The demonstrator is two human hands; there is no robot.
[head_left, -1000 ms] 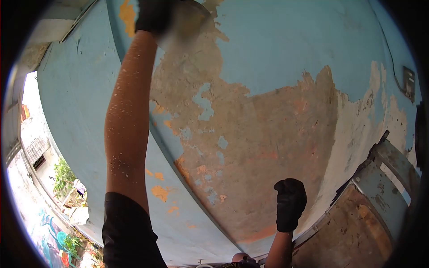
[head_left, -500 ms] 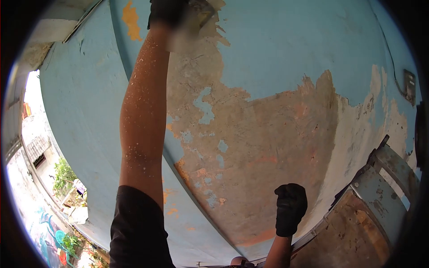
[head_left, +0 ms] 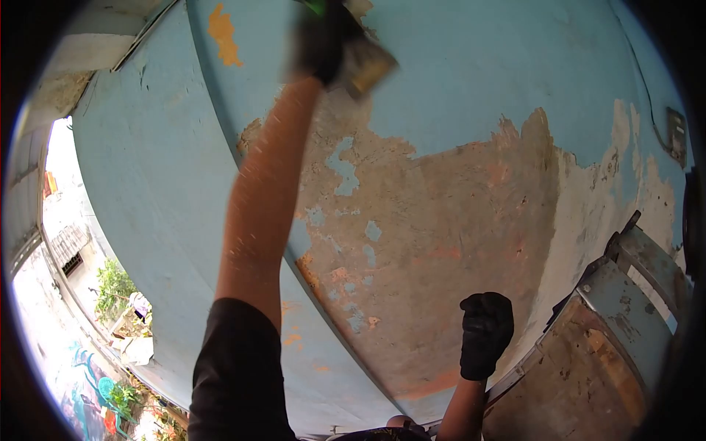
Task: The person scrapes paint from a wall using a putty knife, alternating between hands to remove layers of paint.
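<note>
Overhead, pale blue paint covers the plastered surface (head_left: pixel 147 184) that fills nearly the whole view. A big bare patch (head_left: pixel 441 242) of brown and orange plaster spreads across its middle, with small islands of blue left inside it. A raised ridge runs slantwise through the surface from the top down to the lower middle.

My left hand (head_left: pixel 320 40), in a black glove, is stretched high up at the top of the view, the bare forearm flecked with pale crumbs and a black sleeve at the shoulder. Its fingers are wrapped tight around a scraper (head_left: pixel 368 70). The broad blade sticks out to the right of the glove and lies against the surface at the upper edge of the bare patch, where blue paint meets plaster. Both hand and blade are blurred, so I cannot make out the blade's edge.

My right hand (head_left: pixel 485 331), also in a black glove, is low on the right, its fingers curled into a closed fist near the bottom rim of the bare patch. I cannot tell whether anything is inside it.

Just right of that fist stands a worn metal door (head_left: pixel 618 345). A small wall box (head_left: pixel 673 136) sits near the right edge. Far left, an opening (head_left: pixel 66 242) shows daylight and green plants (head_left: pixel 114 283).
</note>
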